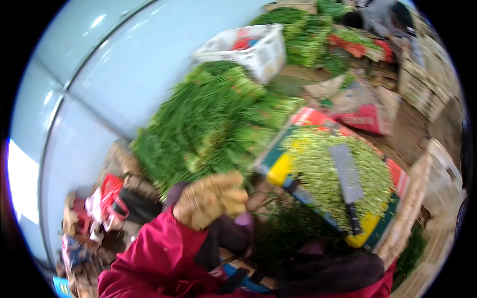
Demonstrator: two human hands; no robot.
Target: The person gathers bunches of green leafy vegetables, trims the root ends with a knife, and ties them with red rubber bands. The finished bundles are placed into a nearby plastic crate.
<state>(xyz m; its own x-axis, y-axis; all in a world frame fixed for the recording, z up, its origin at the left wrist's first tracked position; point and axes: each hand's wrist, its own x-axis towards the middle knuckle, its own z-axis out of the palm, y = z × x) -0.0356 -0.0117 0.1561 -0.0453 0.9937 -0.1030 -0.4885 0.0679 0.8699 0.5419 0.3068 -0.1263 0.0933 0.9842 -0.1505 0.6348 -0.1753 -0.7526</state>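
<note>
My left hand [210, 201], in a yellowish work glove under a red sleeve, is raised with its fingers apart and nothing in it, near the lower edge of a big pile of green leafy stalks [208, 123]. My right hand is out of view; only a bit of red sleeve shows at the lower right. Before me, a cleaver with a black handle [347, 178] lies on a heap of finely cut pale green trimmings [313, 160], on a red, yellow, green and blue board [280, 169].
A white plastic crate [261, 56] stands behind the pile. Sacks [357, 106] lie beyond the board. Pale crates [421, 87] and a bent-over person [384, 18] are at the upper right. Bags [110, 201] lie at left by the wall. A long pale slab-like edge [408, 208] borders the board's right.
</note>
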